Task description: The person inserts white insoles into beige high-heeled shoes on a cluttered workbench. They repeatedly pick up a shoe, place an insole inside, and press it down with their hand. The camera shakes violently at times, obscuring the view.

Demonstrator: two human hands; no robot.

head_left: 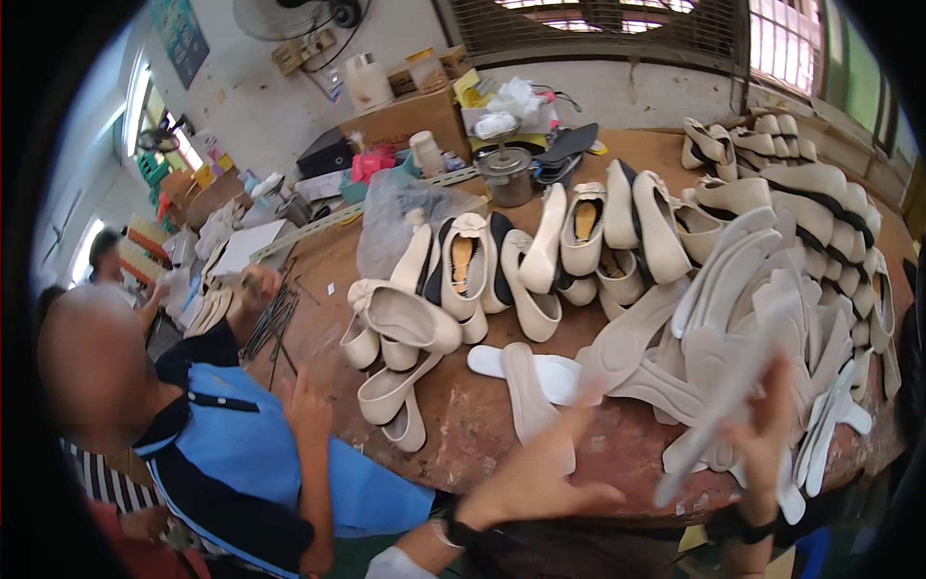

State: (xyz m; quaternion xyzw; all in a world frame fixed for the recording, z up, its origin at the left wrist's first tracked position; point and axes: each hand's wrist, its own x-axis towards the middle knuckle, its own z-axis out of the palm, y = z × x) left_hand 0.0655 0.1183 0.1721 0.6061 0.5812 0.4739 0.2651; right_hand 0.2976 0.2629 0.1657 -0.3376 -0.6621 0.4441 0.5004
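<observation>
My left hand [540, 461] reaches over the front of the table with its thumb stretched away from the fingers. It seems to hold nothing, and its blurred fingertips are beside a beige insole [529, 394] that crosses a white insole [490, 362]. My right hand [762, 425] grips a pale insole [709, 425], tilted and smeared by motion. Behind that hand lies a loose pile of beige and white insoles [632, 333]. Several cream flat shoes [413, 317] stand and lean in the middle of the table, some with bows.
A person in a blue and black shirt [246, 415] is close on my left, hands near thin black rods [275, 323]. Stacked cream shoes [820, 207] line the right side. At the back are a metal pot [506, 176], a clear plastic bag [391, 222] and a cardboard box [424, 121].
</observation>
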